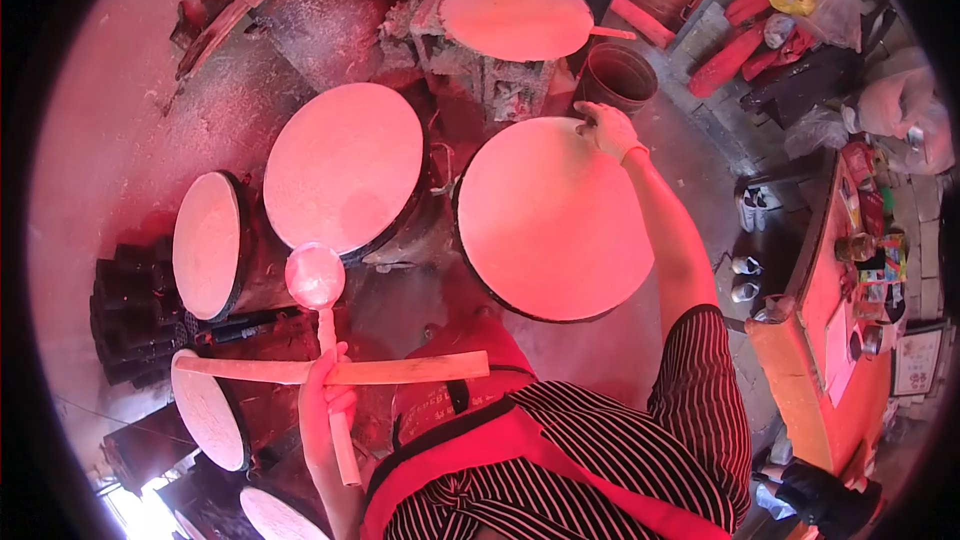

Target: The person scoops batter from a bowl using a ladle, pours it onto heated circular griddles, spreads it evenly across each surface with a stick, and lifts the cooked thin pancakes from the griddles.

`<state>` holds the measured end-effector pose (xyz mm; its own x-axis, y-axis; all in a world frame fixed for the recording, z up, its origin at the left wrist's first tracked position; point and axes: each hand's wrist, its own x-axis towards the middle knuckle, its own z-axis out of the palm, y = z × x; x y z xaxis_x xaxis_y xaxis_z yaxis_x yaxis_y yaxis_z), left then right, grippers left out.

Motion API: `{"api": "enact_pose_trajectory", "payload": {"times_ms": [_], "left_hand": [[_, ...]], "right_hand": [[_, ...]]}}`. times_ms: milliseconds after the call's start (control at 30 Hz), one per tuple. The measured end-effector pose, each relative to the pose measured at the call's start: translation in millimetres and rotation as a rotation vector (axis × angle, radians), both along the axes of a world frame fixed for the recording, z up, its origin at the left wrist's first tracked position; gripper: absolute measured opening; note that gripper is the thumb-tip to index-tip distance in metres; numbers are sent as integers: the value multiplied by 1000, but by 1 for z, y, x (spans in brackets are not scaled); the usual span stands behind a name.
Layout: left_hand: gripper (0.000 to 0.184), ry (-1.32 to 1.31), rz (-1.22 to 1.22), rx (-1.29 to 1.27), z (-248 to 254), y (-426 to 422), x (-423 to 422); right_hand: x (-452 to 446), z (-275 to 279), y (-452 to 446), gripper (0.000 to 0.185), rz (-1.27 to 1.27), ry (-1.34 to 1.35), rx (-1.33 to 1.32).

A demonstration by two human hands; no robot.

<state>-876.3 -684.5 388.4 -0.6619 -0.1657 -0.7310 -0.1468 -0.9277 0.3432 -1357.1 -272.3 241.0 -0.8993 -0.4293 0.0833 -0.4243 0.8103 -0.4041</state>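
My left hand point(338, 385) is closed around the handle of a ladle point(316, 278) and a long flat wooden strip point(410, 370), which cross each other in its grip. The ladle's round bowl points away from me, over the near edge of a pale round griddle point(345, 168). Farther right, my right hand point(608, 130) is at the far edge of a larger round griddle point(555, 220), its fingers bent against the rim. Whether these fingers pinch anything is hard to make out. A pale, smooth layer covers this griddle inside its dark rim.
More pale round griddles stand at the left point(207, 245) and the back point(516, 15). A dark bucket point(620, 80) is beside the back griddle. An orange-sided table point(800, 380) with jars stands at the right, near shoes point(752, 210) on the floor.
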Motion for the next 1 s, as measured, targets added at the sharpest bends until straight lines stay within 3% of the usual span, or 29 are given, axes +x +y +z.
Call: {"api": "enact_pose_trajectory", "payload": {"times_ms": [67, 200, 267, 400, 567, 633, 700, 733, 767, 867, 933, 1000], "left_hand": [[27, -21, -36, -88, 2, 2, 0], [27, -57, -20, -129, 6, 6, -1], [26, -70, -7, -146, 4, 5, 1], [25, -27, -12, -55, -4, -2, 2], [24, -49, -54, -2, -4, -7, -11], [24, -22, -86, -32, -6, -12, -17], [25, -15, -101, -25, -8, -17, -24], [25, -18, -104, -7, -8, -21, -30], [25, -12, -107, 12, -8, -25, -39], [27, -64, -157, -87, -4, -43, -69], [26, -22, -200, -84, -10, -69, -95], [26, -16, -236, -94, -15, -96, -120]], "right_hand": [[0, 10, 0, 30, 27, -70, 142], [3, 31, 9, 26, 51, -89, -105], [-13, 30, 29, 28, 86, -285, -384], [20, 86, 20, 32, 7, -371, -454], [29, 98, 17, 29, 3, -375, -346], [31, 142, 10, 23, 66, -393, -407], [8, 166, 14, 21, 156, -196, -361], [-11, 179, 18, 28, 45, -299, -556], [-29, 199, 14, 20, -40, -163, -340], [-96, 241, 8, 21, -222, 242, -225], [-94, 287, -29, 19, -192, 561, -291], [-83, 299, -77, 20, -160, 779, -134]]}}
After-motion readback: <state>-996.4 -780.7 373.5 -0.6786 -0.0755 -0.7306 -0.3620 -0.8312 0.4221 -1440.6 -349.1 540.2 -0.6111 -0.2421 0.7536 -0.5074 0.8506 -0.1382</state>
